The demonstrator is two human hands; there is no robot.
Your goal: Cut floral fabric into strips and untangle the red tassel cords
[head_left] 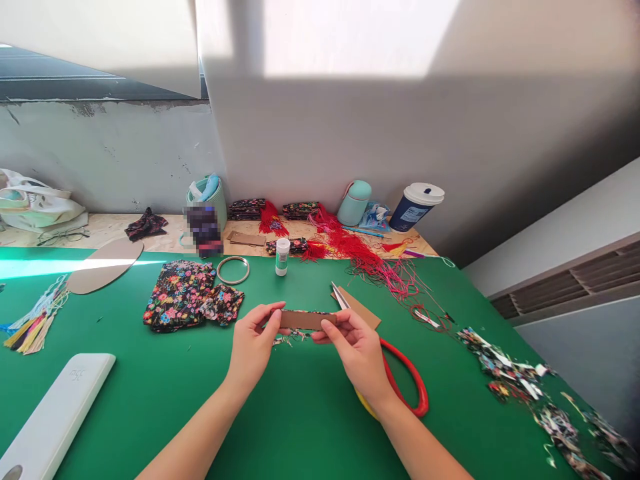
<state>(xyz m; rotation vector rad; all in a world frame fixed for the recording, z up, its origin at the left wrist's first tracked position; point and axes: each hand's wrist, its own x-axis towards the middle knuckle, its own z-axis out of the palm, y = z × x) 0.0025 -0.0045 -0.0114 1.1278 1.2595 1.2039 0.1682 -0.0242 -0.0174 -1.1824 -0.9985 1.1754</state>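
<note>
My left (257, 337) and right (356, 343) hands pinch the ends of a brown strip (306, 321) in their fingers, above the green worktop (280, 413). Beyond, I see a glue stick (282, 258), then tassels (360, 250) along a bare wood strip (200, 231), and finally the pale wall (300, 133).

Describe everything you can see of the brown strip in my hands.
The brown strip is narrow, straight and rectangular, matte and plain on the visible face, like stiff card. Dark patterned fabric shows along its upper edge; whether it is attached, I can't tell. It is held nearly level above the green tabletop, the left hand pinching one end, the right hand the other.
</note>
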